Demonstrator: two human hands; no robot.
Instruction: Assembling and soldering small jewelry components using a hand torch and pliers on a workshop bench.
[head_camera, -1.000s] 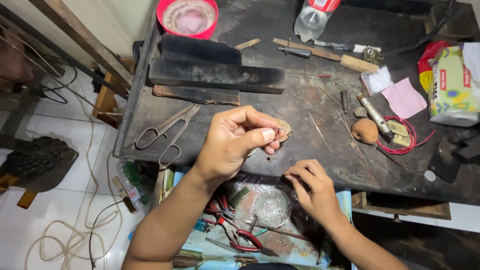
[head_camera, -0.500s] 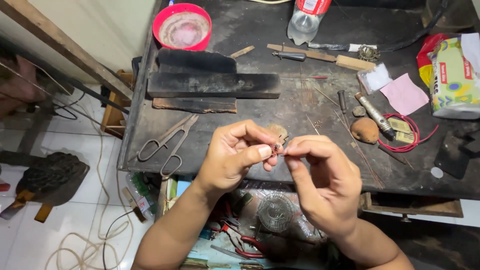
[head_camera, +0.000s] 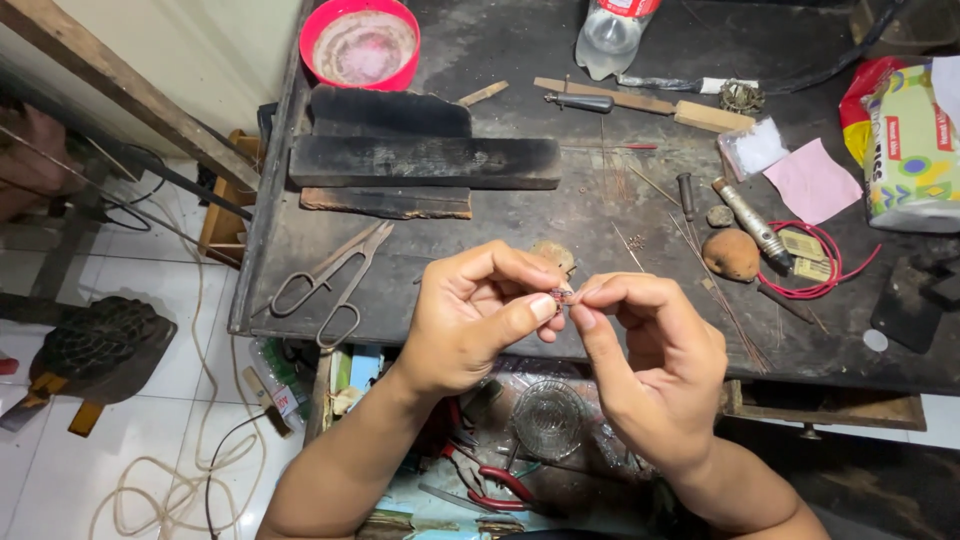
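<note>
My left hand (head_camera: 480, 315) and my right hand (head_camera: 650, 360) meet above the front edge of a dark workbench (head_camera: 600, 230). Between the thumbs and forefingers of both hands sits a tiny metal piece (head_camera: 563, 294), mostly hidden by the fingertips. Both hands pinch it from opposite sides. Below the hands lies an open drawer (head_camera: 420, 480) with a small round glass dish (head_camera: 547, 420) and red-handled pliers (head_camera: 500, 485).
Metal shears (head_camera: 335, 280) lie at the bench's left front. Black charred blocks (head_camera: 420, 160), a red bowl (head_camera: 360, 45), a plastic bottle (head_camera: 612, 35), a wooden-handled tool (head_camera: 640, 100), a brown lump (head_camera: 730, 253), red wire (head_camera: 820, 270), a pink paper (head_camera: 812, 180) and a tissue box (head_camera: 912, 150) lie about.
My right hand rose from the drawer to meet my left hand and now pinches the small piece with it. The left hand stayed roughly in place.
</note>
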